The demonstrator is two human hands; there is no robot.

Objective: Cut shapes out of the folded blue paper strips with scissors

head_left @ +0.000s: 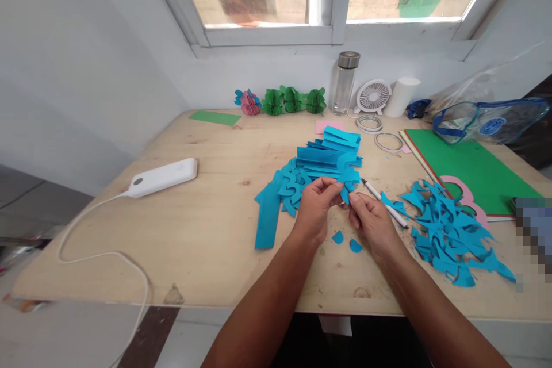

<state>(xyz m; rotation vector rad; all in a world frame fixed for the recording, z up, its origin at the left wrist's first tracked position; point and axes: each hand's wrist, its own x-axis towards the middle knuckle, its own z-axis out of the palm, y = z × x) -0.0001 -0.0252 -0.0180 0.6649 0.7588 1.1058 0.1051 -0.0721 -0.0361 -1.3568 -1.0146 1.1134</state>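
Note:
Between my two hands is a small blue paper cutout (345,194), pinched by the fingertips. My left hand (318,207) grips it from the left with thumb and forefinger. From the right, my right hand (371,221) holds its lower edge. Just beyond them lies a heap of folded blue paper strips (321,155), with curvy blue cutouts (293,187) at its left side. One flat blue strip (267,221) points toward the front edge. Two small blue paper pieces (355,246) lie on the wood between my wrists.
Blue paper scraps (452,230) and a white pen (390,207) lie to the right, near green sheets (483,167) and a pink paper shape (463,192). A glass bottle (345,83), small fan (373,96) and tape rolls (388,142) stand behind. A cabled white device (164,177) rests left.

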